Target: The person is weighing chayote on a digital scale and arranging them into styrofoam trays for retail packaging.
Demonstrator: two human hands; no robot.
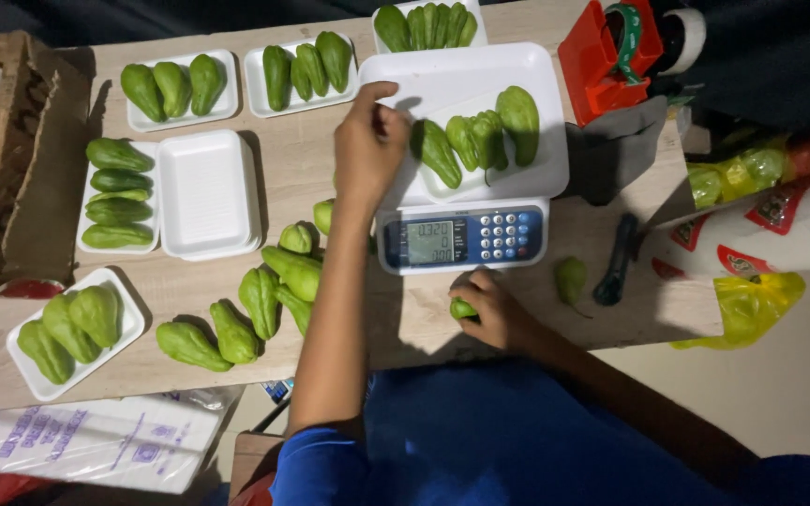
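Head view, looking down on the table (349,169), and it's crowded: the biggest risk sits right at the near edge, where loose chayotes (236,323) lie in a heap between the left forearm and a filled tray (21,351); a sweep of that arm could roll one off onto the floor. Next down, the scale (466,141) with its white platform carries a foam tray (527,183) of four chayotes, and the left hand (367,141) is on it, fingers curled and pinching at the tray's left edge, as far as I can tell, since the fingertips are hidden behind the knuckles. Any weight from that hand would throw the reading off, and a tug could tip the tray, which looks to overhang the platform, and spill the end piece (438,155) by the fingers. Empty tray (208,192) sits well apart on the left, no trouble there. Smaller still, the right hand (494,309) is closed around a small chayote (462,307) just in front of the scale's keypad; the grip looks firm, but a bump on those keys could reset the display. A stray chayote (570,279) and a dark knife (617,260) lie just beside that hand, near enough to be knocked.
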